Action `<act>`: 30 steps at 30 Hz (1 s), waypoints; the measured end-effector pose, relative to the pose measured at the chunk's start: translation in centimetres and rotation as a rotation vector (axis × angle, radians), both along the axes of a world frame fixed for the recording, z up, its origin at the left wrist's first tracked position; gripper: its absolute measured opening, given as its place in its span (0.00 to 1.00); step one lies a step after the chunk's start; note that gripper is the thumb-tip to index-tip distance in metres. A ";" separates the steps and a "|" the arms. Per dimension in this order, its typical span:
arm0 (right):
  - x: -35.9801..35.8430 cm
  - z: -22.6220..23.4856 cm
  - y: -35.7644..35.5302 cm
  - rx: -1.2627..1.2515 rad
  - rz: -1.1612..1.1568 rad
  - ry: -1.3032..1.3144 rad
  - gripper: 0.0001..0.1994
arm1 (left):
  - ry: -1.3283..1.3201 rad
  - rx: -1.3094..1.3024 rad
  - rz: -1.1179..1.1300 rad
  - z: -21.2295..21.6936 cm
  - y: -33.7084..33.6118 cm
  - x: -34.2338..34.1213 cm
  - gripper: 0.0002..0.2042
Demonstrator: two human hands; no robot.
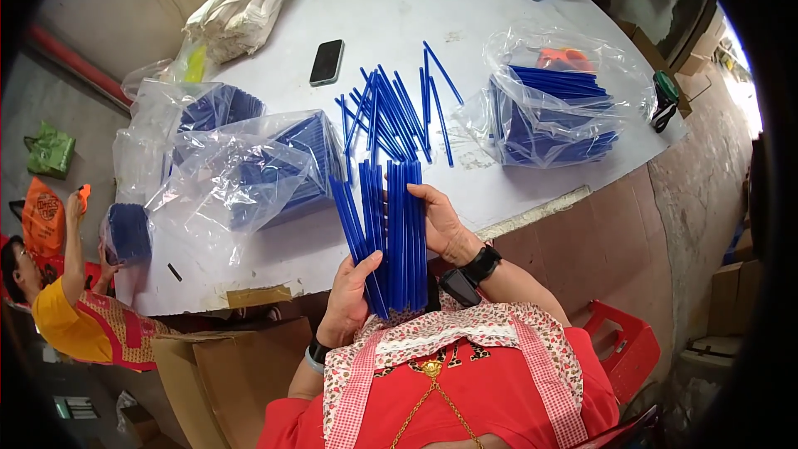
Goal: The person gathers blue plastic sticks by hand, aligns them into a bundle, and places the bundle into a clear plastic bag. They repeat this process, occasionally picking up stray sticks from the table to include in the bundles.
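Left hand (347, 295): nearest the camera, gripping the bottom of the bunch of long thin blue plastic straws (386, 233).
Right hand (445, 224): at 3 o'clock of the bunch, fingers curled round its side, holding it.
Bunch: upright, fanned out, over the near edge of the white worktop (399, 8).
Loose blue straws (391, 112): scattered at 12 o'clock of the bunch.
Black phone (327, 61): at 11 o'clock.
Clear plastic bags of blue straws (553, 112): at 2 o'clock and at 9 o'clock.

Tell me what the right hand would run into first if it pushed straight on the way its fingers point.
The right hand points left, fingers already against the fanned bundle of blue straws held with the left hand. Beyond it probably lies the clear plastic bag; depth is unclear.
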State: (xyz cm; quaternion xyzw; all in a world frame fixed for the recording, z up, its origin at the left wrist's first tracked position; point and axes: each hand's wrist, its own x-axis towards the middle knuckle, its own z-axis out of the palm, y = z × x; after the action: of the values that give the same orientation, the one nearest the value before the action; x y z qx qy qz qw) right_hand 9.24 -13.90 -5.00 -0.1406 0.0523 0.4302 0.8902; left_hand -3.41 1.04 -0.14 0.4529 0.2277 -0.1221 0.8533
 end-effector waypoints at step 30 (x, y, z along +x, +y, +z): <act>-0.2 0.5 -0.2 0.161 -0.028 -0.044 0.27 | -0.043 0.037 0.000 0.9 -0.8 0.0 0.15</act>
State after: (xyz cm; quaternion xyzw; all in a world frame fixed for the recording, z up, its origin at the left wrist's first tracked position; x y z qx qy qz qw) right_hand 9.04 -14.10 -4.46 -0.0773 0.0002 0.4175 0.9054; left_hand -3.37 0.22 0.77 0.4711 0.2115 -0.1079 0.8495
